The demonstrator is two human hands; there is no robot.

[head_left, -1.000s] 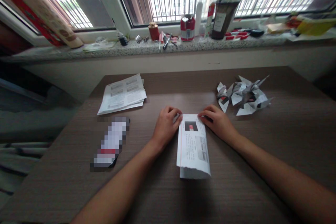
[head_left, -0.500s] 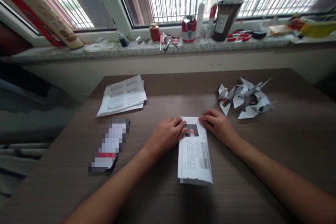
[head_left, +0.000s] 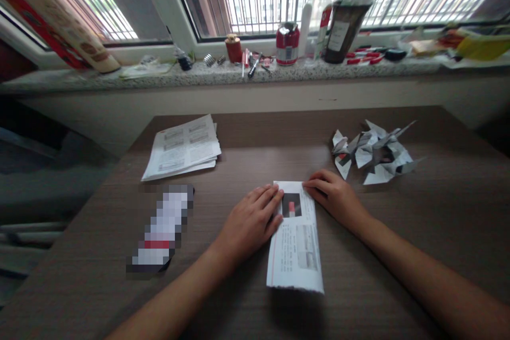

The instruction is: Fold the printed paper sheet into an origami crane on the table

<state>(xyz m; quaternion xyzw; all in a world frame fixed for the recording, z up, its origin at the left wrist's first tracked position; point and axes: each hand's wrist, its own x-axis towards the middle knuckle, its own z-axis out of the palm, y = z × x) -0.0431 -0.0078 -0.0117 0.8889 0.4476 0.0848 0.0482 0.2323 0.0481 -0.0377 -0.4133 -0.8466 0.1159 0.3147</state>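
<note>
A folded printed sheet of paper [head_left: 297, 247] lies lengthwise on the brown wooden table [head_left: 438, 212], straight in front of me. My left hand [head_left: 249, 220] rests flat on the sheet's left edge, fingers stretched out and pressing down. My right hand [head_left: 334, 196] lies at the sheet's far right corner, fingertips on the paper and fingers slightly bent. Neither hand has lifted the paper.
A stack of printed sheets [head_left: 183, 146] lies at the far left of the table. A pile of folded paper shapes [head_left: 372, 151] sits at the far right. A blurred-out oblong object [head_left: 161, 231] lies to my left. The windowsill behind holds a red can [head_left: 287, 43], bottles and small tools.
My left hand slid down along the sheet's left edge and flattened out. The right hand stayed at the far right corner. The view shifted slightly.
</note>
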